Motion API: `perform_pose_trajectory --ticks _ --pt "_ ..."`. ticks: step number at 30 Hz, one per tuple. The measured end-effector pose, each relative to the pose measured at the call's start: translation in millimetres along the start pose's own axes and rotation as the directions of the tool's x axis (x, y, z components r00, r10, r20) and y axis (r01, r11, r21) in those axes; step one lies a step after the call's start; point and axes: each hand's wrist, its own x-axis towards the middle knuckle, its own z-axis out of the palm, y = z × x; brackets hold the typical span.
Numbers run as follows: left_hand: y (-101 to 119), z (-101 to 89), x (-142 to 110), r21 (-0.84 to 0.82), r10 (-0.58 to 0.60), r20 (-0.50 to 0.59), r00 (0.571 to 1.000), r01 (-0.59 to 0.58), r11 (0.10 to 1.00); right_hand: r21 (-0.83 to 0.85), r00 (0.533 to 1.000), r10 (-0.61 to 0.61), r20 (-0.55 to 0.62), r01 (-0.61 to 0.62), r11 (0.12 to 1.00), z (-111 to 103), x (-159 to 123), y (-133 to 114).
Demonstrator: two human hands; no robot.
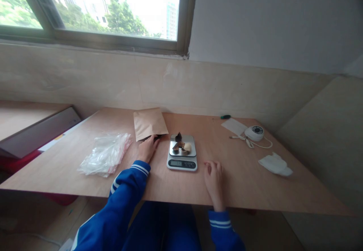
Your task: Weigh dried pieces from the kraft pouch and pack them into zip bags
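Note:
My left hand (148, 147) is at the mouth of a brown paper bag (150, 123) that lies flat on the table. Its fingertips reach into the dark opening and are partly hidden, so their grip does not show. Right of the bag stands a white kitchen scale (182, 169) with a steel plate and a lit display whose digits are too blurred to read. On the plate lie several dried, brown and cream pieces (185, 148) that look like mushrooms. My right hand (214, 179) rests on the table right of the scale, fingers loosely curled in with nothing visible in them.
Clear zip bags (106, 154) lie in a pile on the left. On the right are a white dome camera (254, 132) with its cable, a white sheet (234, 126), a green-handled screwdriver (225, 117) and a crumpled white tissue (275, 165). A tiled wall (113, 77) borders the table's back.

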Motion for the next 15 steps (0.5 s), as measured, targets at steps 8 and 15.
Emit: perform_pose_trajectory --ticks 8,15 --pt "11.3 -17.6 -13.9 -0.112 -0.046 -0.117 0.992 0.033 0.993 0.037 1.000 0.002 -0.001 -0.002 0.999 0.1 0.2 0.6" --pt "36.2 -38.5 -22.3 -0.481 0.155 -0.234 0.960 -0.252 0.839 0.016 1.000 -0.021 -0.010 0.021 1.000 1.6 -0.6 2.4"
